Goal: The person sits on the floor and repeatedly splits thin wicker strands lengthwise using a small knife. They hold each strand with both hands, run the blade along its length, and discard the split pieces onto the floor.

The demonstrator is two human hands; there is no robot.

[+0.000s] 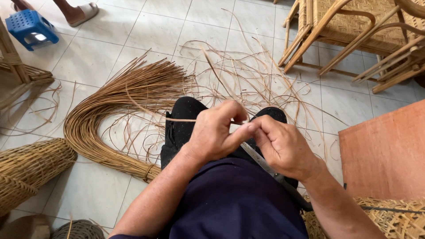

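Note:
My left hand [214, 132] pinches a thin rattan strip [181, 119] that runs out to the left across my knee. My right hand [283, 146] grips a knife [261, 161] whose metal blade slants down toward my lap, its thumb pressed against the left fingers at the strip. Both hands meet above my dark-clothed knees. The strip's far end rises up and away from the fingers toward the loose strands on the floor.
A bent, tied bundle of rattan canes [115, 119] lies on the tiled floor at left, with loose shavings [261, 79] ahead. Woven baskets [26, 170] sit at left, rattan chairs [354, 31] at upper right, an orange board [385, 155] at right, a blue stool [28, 26] and another person's foot [77, 13] far left.

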